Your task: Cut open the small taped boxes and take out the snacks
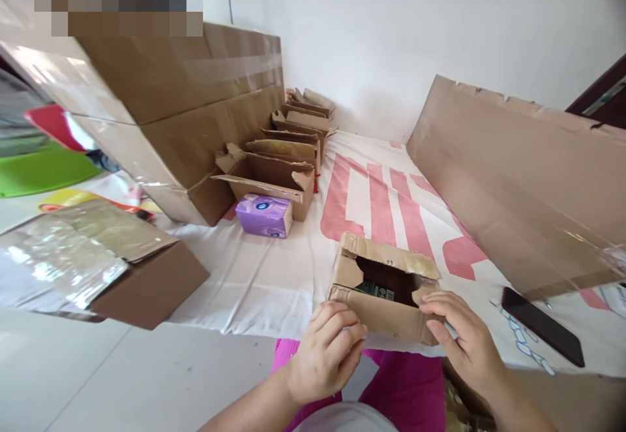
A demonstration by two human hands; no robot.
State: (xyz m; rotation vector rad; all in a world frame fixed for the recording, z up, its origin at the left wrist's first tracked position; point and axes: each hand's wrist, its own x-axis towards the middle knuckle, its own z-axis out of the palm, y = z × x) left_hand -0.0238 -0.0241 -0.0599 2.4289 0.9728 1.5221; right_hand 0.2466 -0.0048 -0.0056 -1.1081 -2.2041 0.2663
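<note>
Small box [391, 318]: lies at the table [288, 288] edge between the two hands, mouth up, long axis running left to right, its right end slightly nearer the body.
Nearer hand: the right hand [457, 324], touching the box's right front corner, thumb and fingers apart (how firmly, I cannot tell); the box lies to its left.
Left hand [332, 340]: fingers curled at the left front corner, contact unclear; the box lies forward and right of it.
Inside: a dark green printed item [376, 290], partly hidden.

Beyond the carton [381, 312], tablecloth [359, 194] opens between boxes [288, 149] and cardboard panel [513, 177].
</note>
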